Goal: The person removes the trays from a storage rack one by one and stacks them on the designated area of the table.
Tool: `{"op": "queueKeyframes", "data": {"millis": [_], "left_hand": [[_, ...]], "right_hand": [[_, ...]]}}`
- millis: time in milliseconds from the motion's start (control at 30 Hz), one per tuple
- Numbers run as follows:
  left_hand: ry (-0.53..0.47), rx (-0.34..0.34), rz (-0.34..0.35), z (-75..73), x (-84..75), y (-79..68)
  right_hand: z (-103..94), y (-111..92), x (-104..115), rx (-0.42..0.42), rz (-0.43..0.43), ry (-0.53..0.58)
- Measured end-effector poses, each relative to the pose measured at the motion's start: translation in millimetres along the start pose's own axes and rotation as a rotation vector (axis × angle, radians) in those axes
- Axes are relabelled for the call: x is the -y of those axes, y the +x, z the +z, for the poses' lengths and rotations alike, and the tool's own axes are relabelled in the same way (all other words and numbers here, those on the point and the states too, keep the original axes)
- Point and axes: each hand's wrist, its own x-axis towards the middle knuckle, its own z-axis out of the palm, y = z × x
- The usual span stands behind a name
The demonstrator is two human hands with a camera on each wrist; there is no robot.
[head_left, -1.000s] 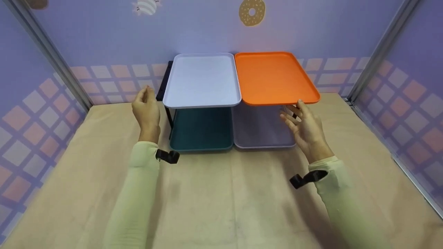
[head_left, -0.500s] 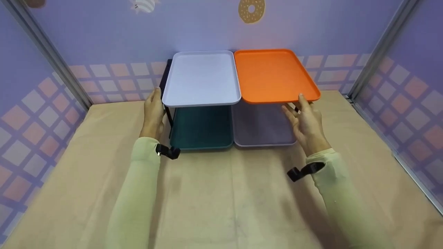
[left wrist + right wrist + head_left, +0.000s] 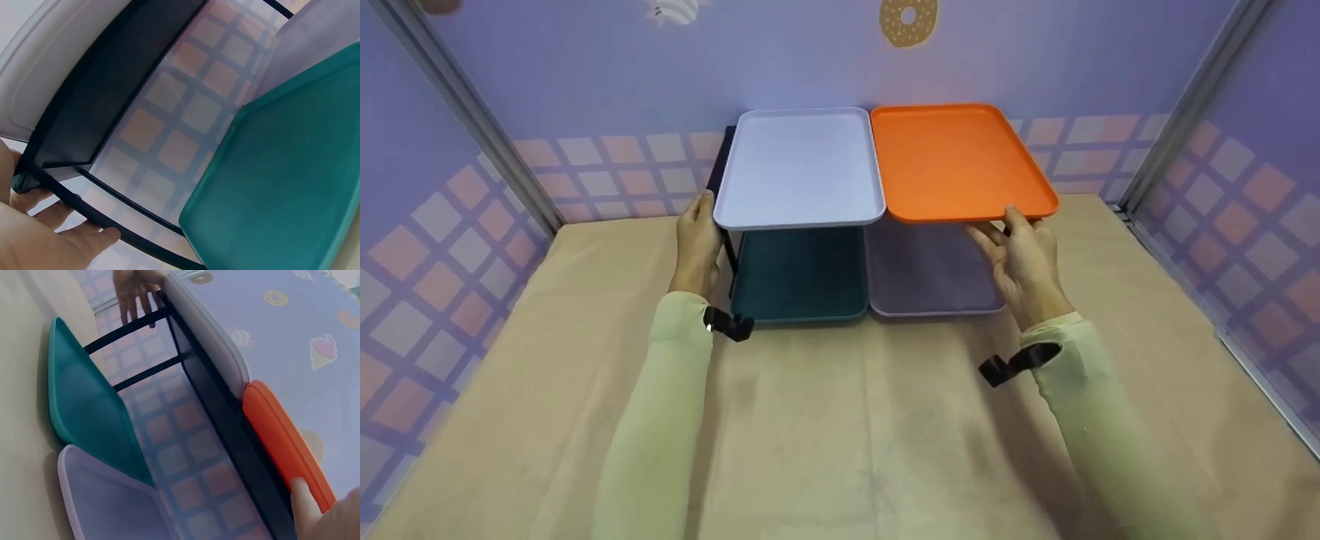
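Observation:
A black two-level rack (image 3: 208, 394) stands against the back wall. On top lie a white tray (image 3: 799, 169) at left and an orange tray (image 3: 960, 161) at right. Below them sit a teal tray (image 3: 802, 277) and a greyish-purple tray (image 3: 934, 270). My left hand (image 3: 697, 244) is at the rack's left front corner, its fairly straight fingers (image 3: 93, 242) along the outside of the black leg (image 3: 129, 233). My right hand (image 3: 1027, 262) pinches the orange tray's front edge near its right corner, thumb (image 3: 304, 500) on the rim; the other fingers reach underneath, partly hidden.
A beige cloth (image 3: 795, 435) covers the table. Patterned purple walls (image 3: 607, 75) close in the back and sides, with metal posts (image 3: 1185, 105) at the corners. A black camera mount sits on each wrist, the left one (image 3: 729, 325) near the teal tray's front edge.
My left hand has moved right, from beside the rack to its left front corner. The right hand stays at the orange tray's front edge. The trays keep their places on the rack.

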Motion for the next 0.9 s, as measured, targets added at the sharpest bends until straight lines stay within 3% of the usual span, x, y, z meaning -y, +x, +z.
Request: {"op": "queueKeyframes", "data": {"millis": [133,367,900], "left_hand": [[0.032,-0.002,0.009,-0.1,0.4,-1.2],[0.080,0.002,0.017,0.4,2.4,-4.6],[0.106,-0.016,0.069,-0.2,5.3,-2.5]], "right_hand": [[1.8,-1.0,0.5,-0.001,-0.013,0.031],[0.1,-2.5,-1.3,0.005,-0.064,-0.011],[-6.4,-13.8,12.1,0.021,-0.105,0.010]]}}
